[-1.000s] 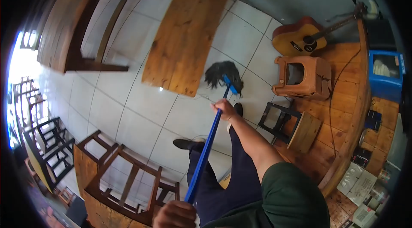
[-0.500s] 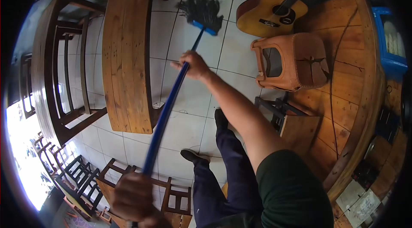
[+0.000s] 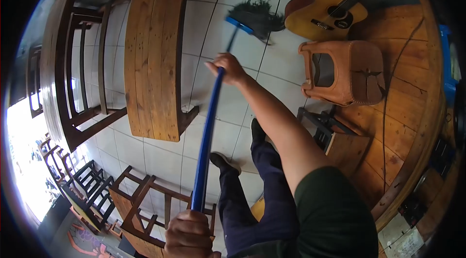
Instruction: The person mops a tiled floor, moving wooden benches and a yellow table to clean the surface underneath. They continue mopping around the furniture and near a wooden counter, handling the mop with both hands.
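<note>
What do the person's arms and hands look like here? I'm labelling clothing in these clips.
Both hands are bare, with no gloves, rings or watch visible. The right hand leads back along a bare forearm to a short dark green sleeve. Of the left hand, only the knuckles show at the picture's bottom edge; its arm and sleeve are out of view.

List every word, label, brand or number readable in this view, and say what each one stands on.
No text can be read.
Guitar: a dark plate on its body shows pale marks, too small and blurred to read.
Papers or boxes at the lower right edge: print too blurred to read.
Mop handle, held by the right hand and left hand: no lettering visible.
</note>
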`<action>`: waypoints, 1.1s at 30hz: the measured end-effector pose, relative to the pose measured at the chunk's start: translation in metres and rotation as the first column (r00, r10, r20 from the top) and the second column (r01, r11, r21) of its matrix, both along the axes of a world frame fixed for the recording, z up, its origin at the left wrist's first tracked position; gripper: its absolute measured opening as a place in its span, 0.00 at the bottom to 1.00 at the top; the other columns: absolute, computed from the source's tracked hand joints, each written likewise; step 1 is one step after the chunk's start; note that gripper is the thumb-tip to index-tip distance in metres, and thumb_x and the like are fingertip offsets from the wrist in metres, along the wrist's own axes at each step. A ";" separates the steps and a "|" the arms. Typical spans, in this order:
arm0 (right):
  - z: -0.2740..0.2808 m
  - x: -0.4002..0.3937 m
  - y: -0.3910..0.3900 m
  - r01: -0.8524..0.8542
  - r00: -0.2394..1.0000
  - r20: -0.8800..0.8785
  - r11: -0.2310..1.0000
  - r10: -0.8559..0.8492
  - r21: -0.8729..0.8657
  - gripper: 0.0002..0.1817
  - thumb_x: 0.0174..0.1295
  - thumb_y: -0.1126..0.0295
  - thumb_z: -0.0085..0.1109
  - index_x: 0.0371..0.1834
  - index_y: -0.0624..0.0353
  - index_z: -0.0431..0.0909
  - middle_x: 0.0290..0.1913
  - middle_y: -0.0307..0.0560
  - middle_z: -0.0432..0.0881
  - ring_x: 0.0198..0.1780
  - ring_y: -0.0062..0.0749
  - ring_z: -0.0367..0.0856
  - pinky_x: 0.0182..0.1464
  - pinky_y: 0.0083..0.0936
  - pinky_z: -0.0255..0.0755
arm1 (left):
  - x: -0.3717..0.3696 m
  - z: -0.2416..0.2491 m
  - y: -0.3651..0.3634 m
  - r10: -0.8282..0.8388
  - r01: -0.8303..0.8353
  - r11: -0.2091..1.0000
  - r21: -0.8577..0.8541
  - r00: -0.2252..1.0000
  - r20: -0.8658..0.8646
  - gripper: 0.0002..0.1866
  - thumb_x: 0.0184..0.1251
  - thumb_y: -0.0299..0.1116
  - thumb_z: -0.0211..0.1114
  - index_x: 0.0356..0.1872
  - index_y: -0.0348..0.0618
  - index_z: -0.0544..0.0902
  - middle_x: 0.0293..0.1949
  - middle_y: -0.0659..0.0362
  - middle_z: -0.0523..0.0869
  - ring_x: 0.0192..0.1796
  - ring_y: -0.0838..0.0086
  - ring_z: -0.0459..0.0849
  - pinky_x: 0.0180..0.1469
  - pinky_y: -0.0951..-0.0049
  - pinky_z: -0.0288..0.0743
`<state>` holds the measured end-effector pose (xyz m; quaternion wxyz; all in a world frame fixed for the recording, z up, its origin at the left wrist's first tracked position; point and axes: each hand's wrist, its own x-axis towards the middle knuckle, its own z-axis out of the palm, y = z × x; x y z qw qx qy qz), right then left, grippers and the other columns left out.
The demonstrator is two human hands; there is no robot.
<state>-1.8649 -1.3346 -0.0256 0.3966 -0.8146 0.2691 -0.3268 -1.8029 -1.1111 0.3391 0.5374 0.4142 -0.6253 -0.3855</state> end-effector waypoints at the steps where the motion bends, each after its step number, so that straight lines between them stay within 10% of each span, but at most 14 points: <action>1: -0.003 0.021 -0.002 -0.096 0.988 -0.116 0.995 0.097 0.013 0.29 0.69 0.55 0.54 0.09 0.57 0.72 0.15 0.50 0.74 0.29 0.47 0.78 0.43 0.41 0.73 | 0.002 -0.004 0.004 0.001 -0.001 1.000 0.010 1.000 -0.004 0.16 0.66 0.24 0.54 0.17 0.50 0.66 0.13 0.69 0.65 0.08 0.76 0.59 0.15 0.74 0.64; 5: -0.017 0.097 -0.011 -0.359 0.918 -0.159 0.932 0.363 0.055 0.25 0.67 0.50 0.56 0.20 0.59 0.82 0.25 0.55 0.79 0.36 0.50 0.80 0.46 0.41 0.74 | 0.000 -0.030 0.038 0.252 -0.265 0.962 0.071 0.956 0.150 0.14 0.47 0.31 0.75 0.14 0.50 0.75 0.13 0.68 0.73 0.16 0.77 0.71 0.23 0.75 0.68; 8: -0.012 0.125 -0.012 -0.410 0.873 -0.261 0.910 0.411 0.063 0.26 0.69 0.49 0.53 0.19 0.57 0.81 0.25 0.49 0.80 0.36 0.47 0.80 0.46 0.39 0.74 | -0.002 -0.044 0.047 0.548 -0.562 0.827 0.025 0.814 0.192 0.17 0.48 0.29 0.72 0.09 0.52 0.72 0.12 0.68 0.73 0.16 0.77 0.73 0.25 0.76 0.69; 11: 0.010 0.129 0.005 -0.171 0.974 -0.146 0.985 0.172 0.018 0.25 0.66 0.48 0.56 0.19 0.56 0.82 0.24 0.51 0.83 0.38 0.48 0.82 0.46 0.39 0.75 | 0.036 -0.015 0.031 0.675 -0.670 0.733 0.119 0.738 -0.001 0.17 0.50 0.29 0.70 0.09 0.52 0.71 0.12 0.68 0.73 0.16 0.77 0.73 0.24 0.76 0.68; 18: 0.037 0.032 0.111 0.156 0.988 -0.011 0.973 -0.157 0.168 0.24 0.64 0.53 0.60 0.12 0.53 0.78 0.13 0.47 0.75 0.20 0.46 0.76 0.31 0.40 0.68 | 0.113 0.050 0.011 0.584 -0.556 0.812 0.181 0.770 -0.257 0.18 0.54 0.29 0.66 0.10 0.52 0.69 0.12 0.66 0.73 0.16 0.78 0.73 0.21 0.76 0.65; 28: 0.019 -0.102 0.101 0.288 0.927 -0.273 0.955 -0.258 0.075 0.27 0.65 0.62 0.61 0.06 0.58 0.69 0.13 0.53 0.72 0.18 0.52 0.74 0.25 0.43 0.67 | 0.039 -0.012 0.033 0.204 -0.161 0.979 0.127 0.832 -0.516 0.18 0.53 0.29 0.65 0.10 0.49 0.67 0.03 0.68 0.60 0.04 0.76 0.57 0.12 0.72 0.54; 31: 0.007 -0.062 0.119 0.293 0.952 -0.088 0.956 -0.292 0.000 0.28 0.66 0.62 0.60 0.07 0.58 0.66 0.09 0.49 0.66 0.13 0.42 0.68 0.21 0.38 0.61 | 0.051 -0.004 0.059 0.049 -0.038 0.999 0.031 0.862 -0.504 0.20 0.55 0.33 0.70 0.13 0.54 0.65 0.05 0.68 0.65 0.05 0.79 0.56 0.15 0.78 0.50; 33: -0.003 -0.013 0.140 0.171 0.982 0.027 0.937 -0.188 0.306 0.27 0.67 0.60 0.58 0.08 0.55 0.68 0.08 0.46 0.64 0.12 0.37 0.65 0.21 0.35 0.60 | 0.069 0.021 0.094 0.294 -0.267 0.952 0.150 0.934 -0.202 0.18 0.57 0.34 0.67 0.15 0.53 0.66 0.09 0.70 0.66 0.09 0.80 0.61 0.18 0.79 0.52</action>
